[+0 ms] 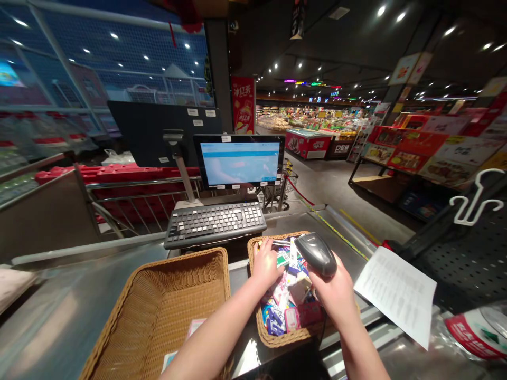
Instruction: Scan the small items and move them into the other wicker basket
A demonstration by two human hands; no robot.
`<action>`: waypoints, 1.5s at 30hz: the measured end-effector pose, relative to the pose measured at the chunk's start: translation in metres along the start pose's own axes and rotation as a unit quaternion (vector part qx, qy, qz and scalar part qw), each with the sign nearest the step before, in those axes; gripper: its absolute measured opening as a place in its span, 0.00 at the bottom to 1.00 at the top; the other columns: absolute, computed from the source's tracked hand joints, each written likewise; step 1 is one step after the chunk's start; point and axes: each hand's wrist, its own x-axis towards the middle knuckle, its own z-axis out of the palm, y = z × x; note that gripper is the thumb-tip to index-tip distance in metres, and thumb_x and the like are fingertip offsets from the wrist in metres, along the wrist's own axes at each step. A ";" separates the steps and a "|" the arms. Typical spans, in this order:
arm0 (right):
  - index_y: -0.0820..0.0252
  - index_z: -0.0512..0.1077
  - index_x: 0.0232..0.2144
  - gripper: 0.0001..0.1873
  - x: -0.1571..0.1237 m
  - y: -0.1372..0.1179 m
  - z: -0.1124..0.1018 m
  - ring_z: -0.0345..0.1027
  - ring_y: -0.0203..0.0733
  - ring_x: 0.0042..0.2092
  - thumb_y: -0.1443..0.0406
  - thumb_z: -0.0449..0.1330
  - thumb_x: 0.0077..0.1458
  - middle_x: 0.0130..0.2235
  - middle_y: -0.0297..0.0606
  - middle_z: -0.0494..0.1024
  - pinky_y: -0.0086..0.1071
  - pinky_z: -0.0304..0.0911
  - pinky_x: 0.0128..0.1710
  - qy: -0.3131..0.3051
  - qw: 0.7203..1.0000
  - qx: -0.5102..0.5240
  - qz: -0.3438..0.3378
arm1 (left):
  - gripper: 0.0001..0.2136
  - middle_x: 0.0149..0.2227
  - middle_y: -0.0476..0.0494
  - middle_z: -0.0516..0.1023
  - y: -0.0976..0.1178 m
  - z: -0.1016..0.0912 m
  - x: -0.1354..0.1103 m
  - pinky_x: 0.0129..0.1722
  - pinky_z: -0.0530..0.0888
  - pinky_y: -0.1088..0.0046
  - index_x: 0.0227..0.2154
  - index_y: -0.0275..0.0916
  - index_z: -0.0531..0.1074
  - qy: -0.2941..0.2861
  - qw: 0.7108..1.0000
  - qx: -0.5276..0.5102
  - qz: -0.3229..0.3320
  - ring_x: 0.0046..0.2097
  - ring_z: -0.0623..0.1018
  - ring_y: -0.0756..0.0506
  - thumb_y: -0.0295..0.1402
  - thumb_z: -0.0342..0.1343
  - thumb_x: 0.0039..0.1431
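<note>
A black handheld barcode scanner (317, 254) is gripped in my right hand (336, 290), its head above the right part of a small wicker basket (273, 340). Small packaged goods (291, 279) in many colours fill that basket. My left hand (268, 264) reaches into its far left corner, fingers curled down among the packets; what they hold, if anything, is hidden. To the left stands a larger wicker basket (158, 295) with a few flat packets (195, 327) at its near right side, partly covered by my left forearm.
Behind the baskets are a black keyboard (216, 221) and a lit monitor (240, 162). Printed paper (398, 290) lies on the right, near a plastic bottle (475, 332) with a red label. A white hook (475, 198) hangs on a dark pegboard. The metal counter (79, 311) extends left.
</note>
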 end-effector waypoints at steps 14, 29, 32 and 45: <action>0.61 0.67 0.55 0.27 -0.018 -0.035 0.028 0.61 0.57 0.63 0.63 0.59 0.51 0.57 0.49 0.72 0.55 0.56 0.63 -0.024 0.995 -0.007 -0.101 | 0.11 0.64 0.38 0.66 -0.061 -0.145 -0.056 0.69 0.43 0.43 0.44 0.41 0.75 0.238 0.954 0.103 0.150 0.69 0.59 0.34 0.38 0.56 0.61; 0.58 0.65 0.53 0.29 -0.022 -0.100 0.051 0.56 0.61 0.65 0.70 0.58 0.46 0.55 0.48 0.71 0.59 0.56 0.62 -0.059 0.975 -0.011 -0.215 | 0.13 0.65 0.37 0.65 -0.094 -0.202 -0.073 0.68 0.43 0.44 0.46 0.42 0.76 0.339 0.913 0.163 0.156 0.68 0.60 0.36 0.40 0.57 0.62; 0.58 0.66 0.52 0.28 -0.024 -0.102 0.054 0.57 0.61 0.64 0.70 0.59 0.45 0.53 0.48 0.73 0.60 0.56 0.62 -0.067 0.973 -0.015 -0.221 | 0.13 0.65 0.38 0.66 -0.096 -0.204 -0.074 0.68 0.43 0.44 0.46 0.43 0.76 0.341 0.913 0.161 0.156 0.68 0.61 0.36 0.40 0.57 0.62; 0.60 0.63 0.55 0.29 -0.025 -0.101 0.056 0.58 0.63 0.63 0.69 0.59 0.48 0.55 0.51 0.71 0.61 0.59 0.59 -0.044 0.971 -0.007 -0.234 | 0.12 0.63 0.33 0.68 -0.099 -0.208 -0.077 0.68 0.45 0.43 0.45 0.40 0.77 0.359 0.907 0.141 0.171 0.66 0.64 0.35 0.39 0.59 0.61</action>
